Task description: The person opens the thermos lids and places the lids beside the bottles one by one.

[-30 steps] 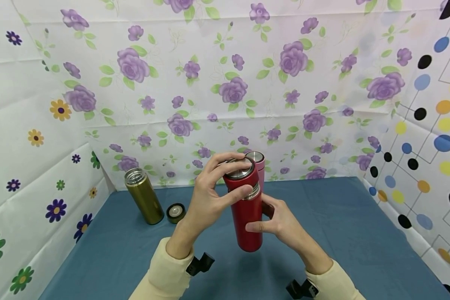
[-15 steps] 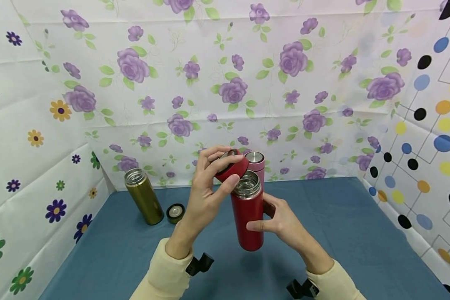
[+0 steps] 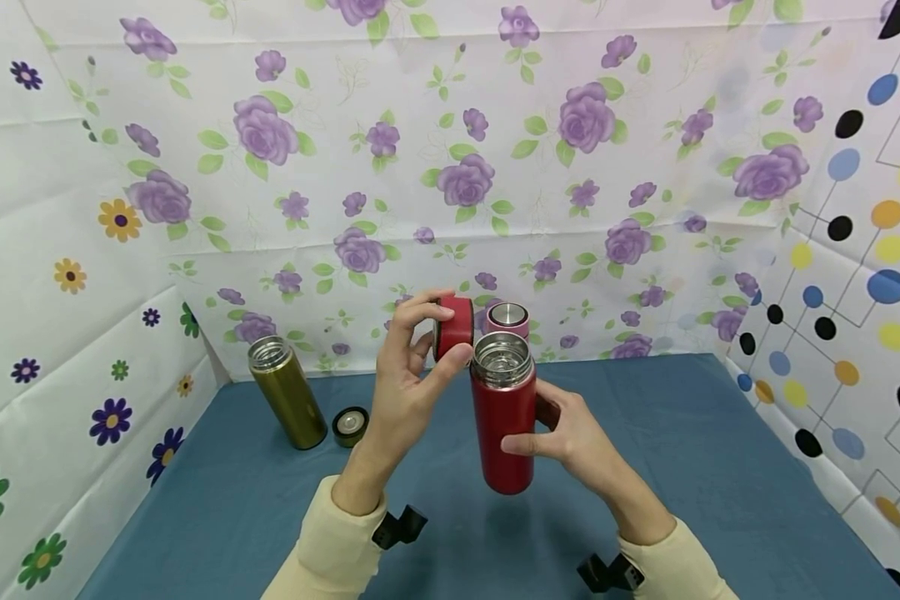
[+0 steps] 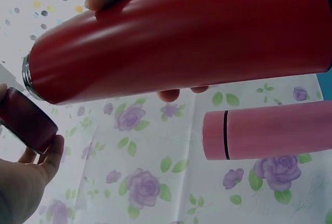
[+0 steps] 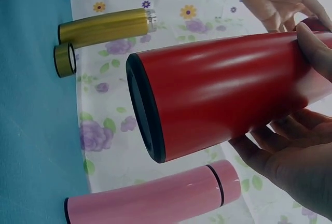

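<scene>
The red bottle (image 3: pixel 504 433) is a plain cylinder with a satin red wall, a bare steel neck and a shiny steel interior. A black ring edges the base, as the right wrist view shows. It is held in front of the person, raised off the tabletop (image 3: pixel 682 467). The long axis is close to vertical: mouth up and uncapped, base down.

The right hand (image 3: pixel 570 429) grips the body, curled to its width, with the thumb across the near side and the fingers round the far side.

The left hand (image 3: pixel 403 379) pinches the red lid (image 3: pixel 455 327) by its rim between thumb and fingers, the grip spread only as wide as the lid. The lid is clear of the mouth and just beside it, to the left, turned on its side so that its axis runs roughly crosswise.

The pink bottle (image 3: pixel 512 313) stands upright behind the red one, capped. The green bottle (image 3: pixel 288 400) stands uncapped at the left; the green lid (image 3: pixel 350 425) lies just beside its base.
</scene>
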The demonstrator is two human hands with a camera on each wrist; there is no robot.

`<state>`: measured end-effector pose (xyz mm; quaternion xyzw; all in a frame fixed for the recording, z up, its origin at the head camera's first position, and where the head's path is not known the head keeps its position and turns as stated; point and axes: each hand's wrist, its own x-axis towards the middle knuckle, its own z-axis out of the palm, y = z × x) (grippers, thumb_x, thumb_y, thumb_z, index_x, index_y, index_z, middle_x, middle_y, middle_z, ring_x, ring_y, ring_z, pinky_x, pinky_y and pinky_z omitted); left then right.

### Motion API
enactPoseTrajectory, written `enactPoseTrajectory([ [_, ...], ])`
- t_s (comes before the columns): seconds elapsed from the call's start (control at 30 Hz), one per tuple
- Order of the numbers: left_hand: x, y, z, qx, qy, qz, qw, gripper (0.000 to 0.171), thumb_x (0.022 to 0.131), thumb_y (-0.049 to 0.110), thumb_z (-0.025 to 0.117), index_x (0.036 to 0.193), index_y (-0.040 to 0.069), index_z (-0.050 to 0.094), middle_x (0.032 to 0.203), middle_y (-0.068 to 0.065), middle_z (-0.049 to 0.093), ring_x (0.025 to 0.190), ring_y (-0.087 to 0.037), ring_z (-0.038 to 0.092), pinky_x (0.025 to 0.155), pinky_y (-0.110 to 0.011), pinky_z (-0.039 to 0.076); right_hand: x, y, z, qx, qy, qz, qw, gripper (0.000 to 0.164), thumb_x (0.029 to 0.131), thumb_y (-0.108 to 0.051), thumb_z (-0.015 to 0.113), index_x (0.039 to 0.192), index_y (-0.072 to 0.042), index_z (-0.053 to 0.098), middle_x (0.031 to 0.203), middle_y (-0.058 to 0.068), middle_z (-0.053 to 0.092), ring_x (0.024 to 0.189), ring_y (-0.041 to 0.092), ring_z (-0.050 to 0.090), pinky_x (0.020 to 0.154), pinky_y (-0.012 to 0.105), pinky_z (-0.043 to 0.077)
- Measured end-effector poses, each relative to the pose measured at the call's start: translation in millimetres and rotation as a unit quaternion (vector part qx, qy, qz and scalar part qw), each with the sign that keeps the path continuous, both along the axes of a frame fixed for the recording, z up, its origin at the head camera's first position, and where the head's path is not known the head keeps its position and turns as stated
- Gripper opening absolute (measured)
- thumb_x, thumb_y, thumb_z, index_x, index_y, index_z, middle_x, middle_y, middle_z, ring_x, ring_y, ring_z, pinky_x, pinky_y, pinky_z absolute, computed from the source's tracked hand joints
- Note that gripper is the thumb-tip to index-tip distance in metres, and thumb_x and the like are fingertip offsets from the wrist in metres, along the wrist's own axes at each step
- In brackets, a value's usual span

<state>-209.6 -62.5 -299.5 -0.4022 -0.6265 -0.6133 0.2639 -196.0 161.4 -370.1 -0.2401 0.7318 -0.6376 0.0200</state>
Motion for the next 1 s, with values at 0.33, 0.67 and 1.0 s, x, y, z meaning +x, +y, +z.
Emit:
enactPoseTrajectory([
  [0.33,-5.5,-1,-6.8,0.032,-0.013,0.002,0.9994,0.062,0.097,0.039,0.075,0.124,-0.006,0.042,0.144,-0.017,0.048,0.128,-0.035,0.053,0.105,-0.036,0.052,-2.0,9,3.0,-0.001,0.003,-0.020,1.000,0.056,0.091,-0.025,0.080,0.143,-0.018,0.059,0.130,0.007,0.067,0.117,0.035,0.063,0.094,0.050,0.057],
  [0.67,-8.9,-1,-7.5,0.013,0.008,0.034,0.9993,0.056,0.099,0.041,0.072,0.139,0.003,0.060,0.142,-0.014,0.045,0.126,-0.033,0.050,0.101,-0.035,0.055,-5.2,16,5.0,0.003,0.017,-0.037,0.999,0.055,0.089,-0.024,0.080,0.140,-0.017,0.061,0.128,0.006,0.068,0.115,0.035,0.064,0.093,0.046,0.058],
  [1.0,-7.9,1,-13.2,0.044,-0.022,-0.005,0.9988,0.061,0.098,0.037,0.075,0.132,-0.004,0.046,0.147,-0.025,0.045,0.130,-0.035,0.052,0.096,-0.032,0.058,-5.2,21,5.5,0.004,0.024,-0.045,0.999,0.056,0.088,-0.023,0.081,0.140,-0.017,0.061,0.129,0.005,0.068,0.116,0.035,0.064,0.093,0.045,0.058],
])
